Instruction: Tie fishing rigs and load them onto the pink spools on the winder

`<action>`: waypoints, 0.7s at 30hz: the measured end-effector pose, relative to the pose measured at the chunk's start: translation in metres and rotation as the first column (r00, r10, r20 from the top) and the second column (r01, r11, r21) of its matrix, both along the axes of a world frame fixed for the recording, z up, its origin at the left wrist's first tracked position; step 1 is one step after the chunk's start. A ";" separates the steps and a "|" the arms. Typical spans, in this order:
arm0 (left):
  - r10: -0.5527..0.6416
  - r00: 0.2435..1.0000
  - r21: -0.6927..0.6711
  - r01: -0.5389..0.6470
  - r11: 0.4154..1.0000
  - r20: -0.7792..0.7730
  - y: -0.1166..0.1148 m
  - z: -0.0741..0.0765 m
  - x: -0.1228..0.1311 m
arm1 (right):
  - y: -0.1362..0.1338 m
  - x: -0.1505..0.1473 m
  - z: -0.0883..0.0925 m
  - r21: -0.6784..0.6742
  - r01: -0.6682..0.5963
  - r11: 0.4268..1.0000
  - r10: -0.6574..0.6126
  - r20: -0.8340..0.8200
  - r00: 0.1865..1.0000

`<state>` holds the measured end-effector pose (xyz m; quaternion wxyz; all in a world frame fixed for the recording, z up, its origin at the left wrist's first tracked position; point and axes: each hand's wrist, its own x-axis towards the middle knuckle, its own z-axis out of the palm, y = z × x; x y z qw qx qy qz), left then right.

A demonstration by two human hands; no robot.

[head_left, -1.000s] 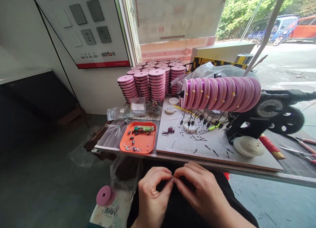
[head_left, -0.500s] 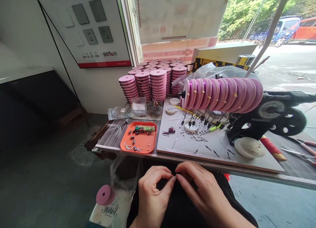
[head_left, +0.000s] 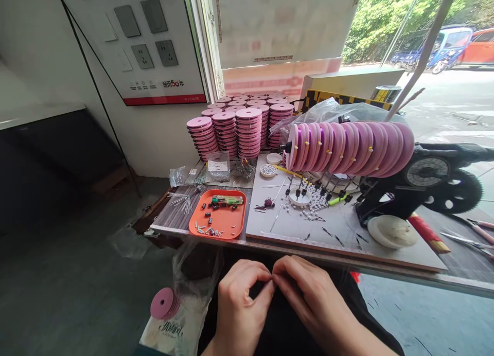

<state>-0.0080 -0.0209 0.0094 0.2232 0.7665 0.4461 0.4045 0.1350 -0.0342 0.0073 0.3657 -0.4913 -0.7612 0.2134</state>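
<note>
Over my lap, just below the table's front edge, my left hand is closed in a pinch, thumb against index finger. My right hand pinches too, its fingertips touching those of the left. Whatever lies between the fingertips is too small or hidden to make out. Nearest to the hands on the table are an orange tray with small black and metal parts and a white board with loose white beads and short dark pieces.
A black winding device carries a row of pink spools at the right. Stacks of pink discs stand at the back. A white bowl and scissors lie to the right. A box with pink discs sits low at the left.
Both hands have shifted very slightly, and the fingertips have come closer together. The view has moved a little; the things on the table lie as before.
</note>
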 end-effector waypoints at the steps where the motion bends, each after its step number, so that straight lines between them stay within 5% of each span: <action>1: -0.006 1.000 0.013 0.006 1.000 -0.025 0.001 0.000 -0.001 | 0.001 0.001 0.001 -0.012 -0.003 1.000 0.004 0.006 1.000; 4: -0.043 0.986 0.068 0.055 0.996 -0.159 0.004 0.003 -0.004 | 0.005 0.005 0.005 -0.095 -0.032 0.995 0.035 0.032 0.999; 10: -0.282 0.878 0.079 0.336 0.939 -0.386 0.014 0.017 -0.008 | 0.013 0.018 0.013 -0.326 -0.204 0.923 0.203 -0.037 0.979; 12: -0.281 0.920 -0.019 0.287 0.958 -0.275 0.016 0.020 -0.009 | 0.013 0.019 0.014 -0.330 -0.213 0.919 0.185 -0.115 0.976; 16: -0.098 0.994 -0.226 0.083 0.971 -0.057 0.014 0.020 -0.014 | 0.013 0.018 0.011 -0.337 -0.133 0.932 0.067 -0.199 0.978; 21: -0.116 0.992 -0.289 0.097 0.952 -0.049 0.007 0.017 -0.017 | 0.012 0.017 0.007 -0.363 -0.103 0.926 0.049 -0.157 0.986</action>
